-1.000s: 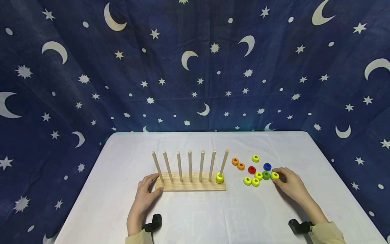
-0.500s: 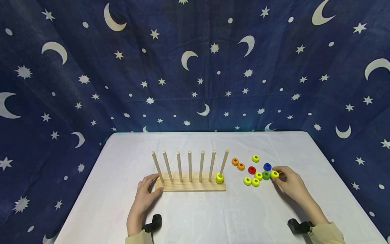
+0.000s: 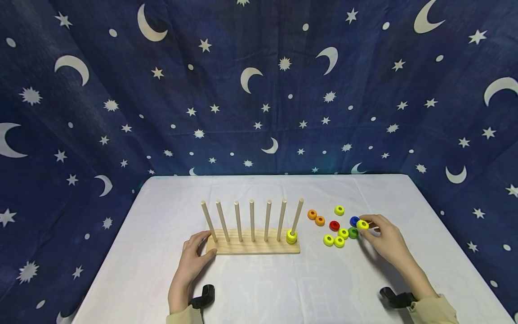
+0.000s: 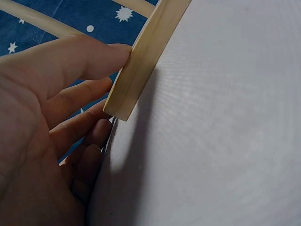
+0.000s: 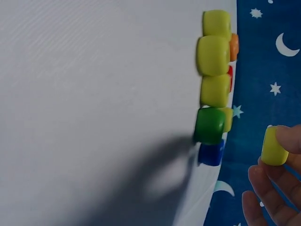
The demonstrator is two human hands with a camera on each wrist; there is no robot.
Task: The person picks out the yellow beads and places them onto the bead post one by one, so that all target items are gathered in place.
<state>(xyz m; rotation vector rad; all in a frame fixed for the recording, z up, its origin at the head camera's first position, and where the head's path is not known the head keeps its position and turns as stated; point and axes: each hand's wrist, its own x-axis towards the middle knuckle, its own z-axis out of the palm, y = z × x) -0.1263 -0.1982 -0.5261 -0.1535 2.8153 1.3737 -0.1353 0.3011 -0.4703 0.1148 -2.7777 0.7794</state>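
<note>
My left hand (image 3: 193,256) grips the left end of a pale wooden peg rack (image 3: 252,247); in the left wrist view the thumb (image 4: 106,59) presses on the edge of its base (image 4: 136,66). A row of several upright pegs stands on the rack. Yellow beads (image 3: 292,236) sit at the foot of its rightmost peg. My right hand (image 3: 386,240) pinches a yellow bead (image 3: 362,225) with a hole through it, raised above the table; the right wrist view shows this bead (image 5: 274,147) between thumb and fingers. Below it lie a blue bead (image 3: 354,221) and a green bead (image 3: 353,232).
Right of the rack, two orange beads (image 3: 312,214), a red bead (image 3: 334,226) and several yellow beads (image 3: 339,242) lie loose on the white tablecloth (image 3: 259,288). A dark blue curtain (image 3: 259,112) with moons and stars hangs behind the table.
My right hand has lifted the yellow bead off the table, up and slightly to the left. My left hand has stayed at the end of the rack.
</note>
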